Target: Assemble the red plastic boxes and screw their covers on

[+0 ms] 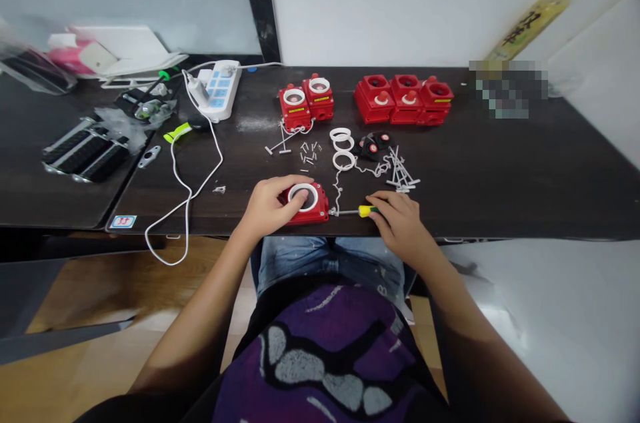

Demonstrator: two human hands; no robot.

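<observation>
My left hand [277, 206] grips a red box with a white ring [318, 208] at the front edge of the dark table, thumb over the ring's opening. In my right hand [399, 218] is a screwdriver [366, 211] with a yellow and green handle. Its shaft lies level and its tip meets the box's right side, where a small chain [337, 190] is attached. The chain leads up to loose white rings [344, 160]. Small screws [309, 154] are scattered behind the box.
Two assembled red boxes [296, 110] and a row of several red housings [407, 103] stand farther back. Metal T-shaped rods [401, 173] and black round parts [373, 145] lie right of the rings. At left are a power strip [224, 91], its white cable [189, 193] and black ridged parts [83, 146].
</observation>
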